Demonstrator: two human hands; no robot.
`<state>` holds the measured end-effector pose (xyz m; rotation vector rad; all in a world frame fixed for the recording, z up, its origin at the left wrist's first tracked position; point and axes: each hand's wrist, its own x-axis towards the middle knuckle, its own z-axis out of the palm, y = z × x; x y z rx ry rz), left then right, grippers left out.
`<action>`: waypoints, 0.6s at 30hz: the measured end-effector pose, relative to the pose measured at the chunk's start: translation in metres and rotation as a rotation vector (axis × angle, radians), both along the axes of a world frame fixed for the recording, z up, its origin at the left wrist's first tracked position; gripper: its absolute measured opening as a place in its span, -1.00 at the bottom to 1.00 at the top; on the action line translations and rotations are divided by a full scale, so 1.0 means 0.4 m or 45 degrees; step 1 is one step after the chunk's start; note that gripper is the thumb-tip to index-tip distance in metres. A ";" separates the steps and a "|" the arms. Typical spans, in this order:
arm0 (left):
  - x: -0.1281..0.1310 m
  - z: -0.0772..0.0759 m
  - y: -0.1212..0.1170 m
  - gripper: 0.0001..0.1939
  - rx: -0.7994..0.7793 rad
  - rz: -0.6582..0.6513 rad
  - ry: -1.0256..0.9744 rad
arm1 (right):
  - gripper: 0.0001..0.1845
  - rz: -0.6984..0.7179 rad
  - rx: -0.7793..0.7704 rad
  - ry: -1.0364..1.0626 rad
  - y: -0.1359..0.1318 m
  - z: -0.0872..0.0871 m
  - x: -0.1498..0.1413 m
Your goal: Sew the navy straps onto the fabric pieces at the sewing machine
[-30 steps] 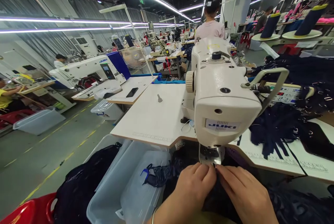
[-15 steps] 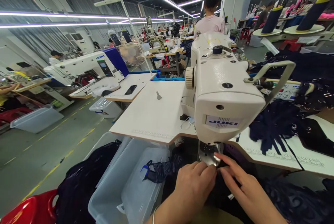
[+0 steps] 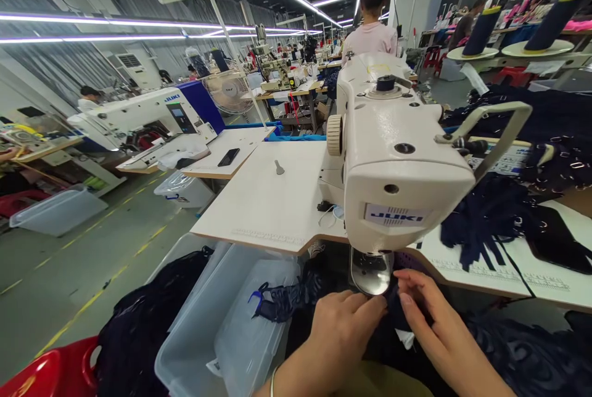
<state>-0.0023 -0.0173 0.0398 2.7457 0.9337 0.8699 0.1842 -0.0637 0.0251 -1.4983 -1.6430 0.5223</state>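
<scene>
A white JUKI sewing machine (image 3: 393, 156) stands on the white table (image 3: 272, 200) in front of me. Dark navy lace fabric (image 3: 522, 354) lies under its head and across my lap. My left hand (image 3: 340, 335) is closed in a pinch on the fabric just below the metal presser area (image 3: 370, 270). My right hand (image 3: 437, 332) rests on the same fabric to the right of the needle, fingers curled and pressing it. A small white tag (image 3: 407, 338) shows between my hands.
Clear plastic bins (image 3: 222, 323) with dark garments sit at my lower left, beside a red stool (image 3: 50, 375). A pile of navy straps (image 3: 494, 218) lies on the table's right. Another person in pink (image 3: 370, 36) sits ahead. More machines line the aisle at left.
My right hand has slid forward and to the right beside the presser area, and my left hand stays pinched on the fabric. The view has tilted slightly upward.
</scene>
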 end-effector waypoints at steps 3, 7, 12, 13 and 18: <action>-0.013 0.004 0.003 -0.79 -0.171 -0.008 0.089 | -0.68 0.218 0.000 -0.152 -0.007 0.000 0.019; -0.015 0.009 0.002 -0.79 -0.256 -0.053 0.167 | -0.78 0.371 0.123 -0.304 -0.014 -0.017 0.022; -0.031 -0.014 0.023 -0.95 -0.502 0.046 0.136 | -0.84 0.259 -0.019 -0.068 -0.012 -0.032 0.020; -0.037 -0.023 0.028 -0.93 -0.577 0.123 0.108 | -0.84 0.247 -0.127 0.010 -0.009 -0.034 0.022; -0.051 -0.056 0.025 -0.90 -0.841 0.189 0.008 | -0.71 0.195 -0.621 0.393 0.000 -0.058 0.009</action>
